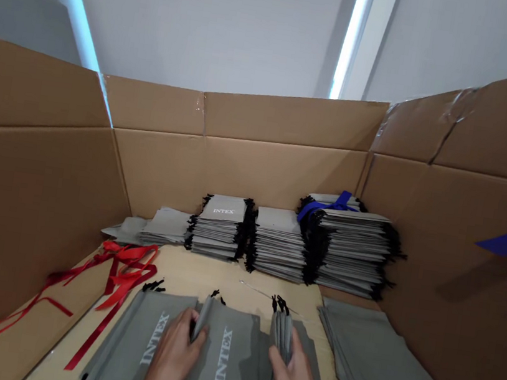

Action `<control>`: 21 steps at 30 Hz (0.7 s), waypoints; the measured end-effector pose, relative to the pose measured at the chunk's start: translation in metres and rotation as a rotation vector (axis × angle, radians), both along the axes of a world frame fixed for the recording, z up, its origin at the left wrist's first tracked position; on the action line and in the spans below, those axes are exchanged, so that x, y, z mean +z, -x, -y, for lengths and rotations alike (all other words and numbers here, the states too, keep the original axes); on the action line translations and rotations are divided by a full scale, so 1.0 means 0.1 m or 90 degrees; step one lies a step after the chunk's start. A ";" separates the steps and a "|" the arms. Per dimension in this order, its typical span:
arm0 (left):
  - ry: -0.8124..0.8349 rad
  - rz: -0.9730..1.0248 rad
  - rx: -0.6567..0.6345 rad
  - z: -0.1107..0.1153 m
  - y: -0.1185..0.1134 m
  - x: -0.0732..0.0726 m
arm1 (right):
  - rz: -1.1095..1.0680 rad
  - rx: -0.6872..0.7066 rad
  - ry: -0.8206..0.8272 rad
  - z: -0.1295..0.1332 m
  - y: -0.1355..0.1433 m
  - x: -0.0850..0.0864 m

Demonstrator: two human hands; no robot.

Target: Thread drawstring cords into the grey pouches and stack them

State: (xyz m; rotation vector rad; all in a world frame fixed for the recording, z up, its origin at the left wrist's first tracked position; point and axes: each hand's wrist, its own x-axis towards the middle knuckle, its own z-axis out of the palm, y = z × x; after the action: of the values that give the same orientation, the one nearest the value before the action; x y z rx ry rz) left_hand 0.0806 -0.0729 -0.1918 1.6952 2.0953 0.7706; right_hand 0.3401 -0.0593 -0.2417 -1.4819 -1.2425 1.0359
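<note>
Grey drawstring bags marked INTEX [231, 350] lie flat in front of me, with black cord ends at their edges. My left hand [177, 349] is closed on the edge of a grey bag, thumb on one side and fingers behind. To its left lies another INTEX bag pile [139, 331]. My right hand [295, 378] pinches a bunch of several grey bags [280, 338] standing on edge, their black cord ends [281, 304] pointing up. Part of the bags' lower ends is cut off by the frame.
Tall cardboard walls [286, 119] surround the wooden board [204, 274]. Stacked bags [216, 235], more stacks [278, 244] and a taller stack [352, 254] with blue ribbon [334, 204] stand behind. Red ribbons [124, 266] lie left; grey bags [380, 359] lie right.
</note>
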 end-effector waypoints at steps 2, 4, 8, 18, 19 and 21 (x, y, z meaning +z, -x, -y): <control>-0.011 -0.047 -0.016 0.04 -0.05 -0.04 | 0.024 -0.014 0.019 0.02 -0.04 0.00; -0.014 -0.102 -0.029 0.08 -0.10 -0.06 | 0.047 -0.019 0.041 0.05 -0.07 -0.02; 0.029 -0.122 -0.062 0.13 -0.21 -0.02 | 0.050 -0.026 0.072 0.11 -0.06 -0.11; -0.014 0.309 -0.090 0.12 -0.39 -0.20 | -0.008 -0.033 0.050 0.11 0.06 -0.22; -0.015 0.371 -0.060 0.12 -0.40 -0.22 | -0.009 -0.028 0.048 0.11 0.06 -0.22; 0.003 0.468 0.021 0.10 -0.39 -0.27 | -0.012 -0.020 0.042 0.10 0.07 -0.24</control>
State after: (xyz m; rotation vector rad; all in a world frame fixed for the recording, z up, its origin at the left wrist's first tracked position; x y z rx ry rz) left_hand 0.1200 -0.0834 -0.2184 1.1188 1.5979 1.1735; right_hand 0.3329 -0.0693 -0.2653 -1.5333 -1.1792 1.0762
